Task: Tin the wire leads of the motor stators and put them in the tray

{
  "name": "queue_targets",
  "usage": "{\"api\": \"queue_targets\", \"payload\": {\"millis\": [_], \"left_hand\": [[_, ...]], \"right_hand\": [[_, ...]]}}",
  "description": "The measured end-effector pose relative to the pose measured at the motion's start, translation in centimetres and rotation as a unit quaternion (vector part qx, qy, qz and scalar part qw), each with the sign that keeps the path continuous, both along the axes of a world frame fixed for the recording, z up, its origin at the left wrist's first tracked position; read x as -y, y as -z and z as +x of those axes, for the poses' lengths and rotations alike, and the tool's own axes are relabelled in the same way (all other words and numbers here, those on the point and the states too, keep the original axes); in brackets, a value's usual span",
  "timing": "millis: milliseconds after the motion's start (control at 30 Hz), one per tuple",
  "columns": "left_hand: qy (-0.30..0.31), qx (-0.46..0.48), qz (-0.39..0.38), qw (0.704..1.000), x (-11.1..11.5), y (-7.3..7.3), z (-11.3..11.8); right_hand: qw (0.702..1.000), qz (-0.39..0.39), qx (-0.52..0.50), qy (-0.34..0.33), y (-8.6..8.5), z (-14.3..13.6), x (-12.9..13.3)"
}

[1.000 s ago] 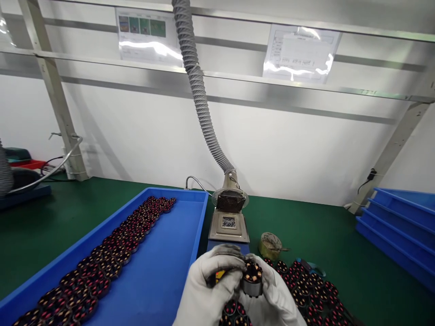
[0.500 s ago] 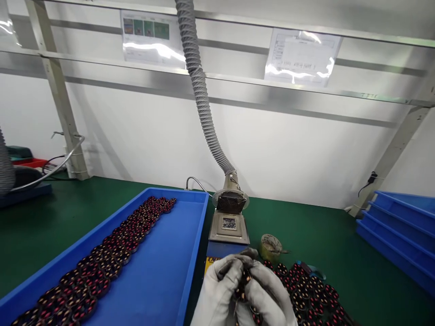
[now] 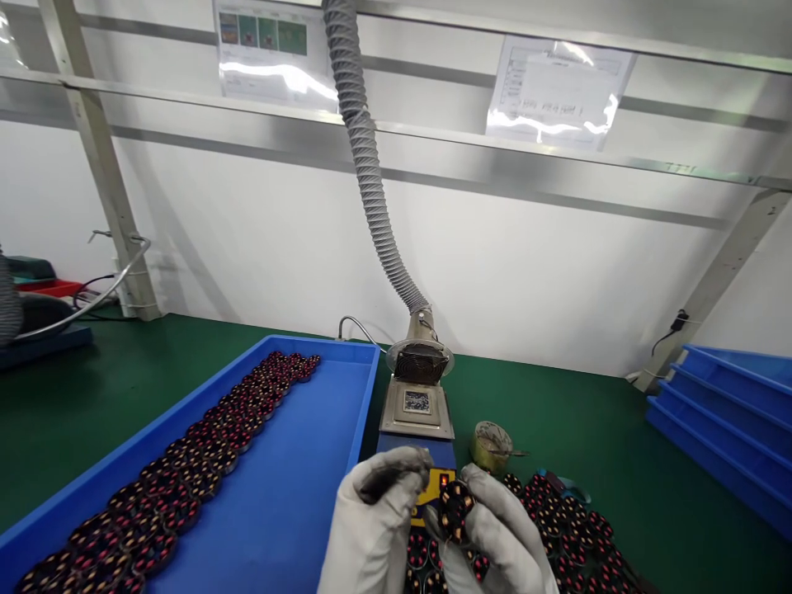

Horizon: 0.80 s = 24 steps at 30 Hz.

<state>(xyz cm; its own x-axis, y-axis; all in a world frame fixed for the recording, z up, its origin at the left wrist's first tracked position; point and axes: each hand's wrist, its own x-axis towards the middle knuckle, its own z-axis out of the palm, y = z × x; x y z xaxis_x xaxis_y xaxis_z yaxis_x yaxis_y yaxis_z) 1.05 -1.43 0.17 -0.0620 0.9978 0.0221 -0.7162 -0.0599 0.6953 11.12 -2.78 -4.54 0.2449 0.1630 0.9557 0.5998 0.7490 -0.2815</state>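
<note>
My right hand, in a white glove, grips a round black motor stator with copper-coloured windings between thumb and fingers. Just left of it is my left hand, also gloved, with dark-stained fingertips pinched together and apart from the stator. Whether anything small sits in that pinch I cannot make out. Loose stators with red and copper windings lie below and to the right of my hands. Behind the hands stands a solder pot with a blue and yellow base.
A long blue tray on the left carries rows of stators. A grey hose descends to a hood over the pot. A small tub with a stick stands right of it. Stacked blue trays are at far right.
My hands have come apart: the left has moved left, off the stator, and the right keeps the stator, now more visible. The view has tilted slightly downward.
</note>
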Motion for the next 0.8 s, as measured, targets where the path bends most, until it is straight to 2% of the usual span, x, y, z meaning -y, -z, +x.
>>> {"api": "queue_targets", "payload": {"millis": [67,233,367,533,633,700,733,800], "left_hand": [[-0.008,-0.004,0.018,1.000,0.2,-0.5,-0.5],[0.121,-0.083,-0.011,0.989,1.0,-1.8,-0.9],[0.110,-0.101,-0.013,0.989,0.8,-1.8,-0.6],[0.021,-0.083,-0.002,0.996,0.8,-1.9,-0.8],[0.087,-0.120,0.005,0.989,0.8,-1.8,-0.9],[0.134,-0.107,0.003,0.985,0.6,-1.5,-0.9],[0.136,-0.091,0.003,0.986,0.5,-1.3,-0.8],[0.089,-0.049,0.009,0.995,0.2,-1.1,-0.9]], "right_hand": [[1.000,0.004,-0.008,0.002,-0.1,-0.1,0.0],[1.000,0.003,0.003,0.000,-0.1,0.0,0.2],[1.000,-0.013,0.013,-0.006,-0.1,-0.2,0.3],[1.000,-0.014,-0.001,-0.007,-0.2,-0.5,0.4],[1.000,-0.014,0.005,-0.018,-0.1,-0.6,0.4],[1.000,-0.021,0.007,-0.022,0.1,-0.6,0.4],[0.999,-0.025,0.006,-0.020,0.1,-0.7,0.4],[0.999,-0.032,-0.001,-0.013,0.1,-0.7,0.5]]}}
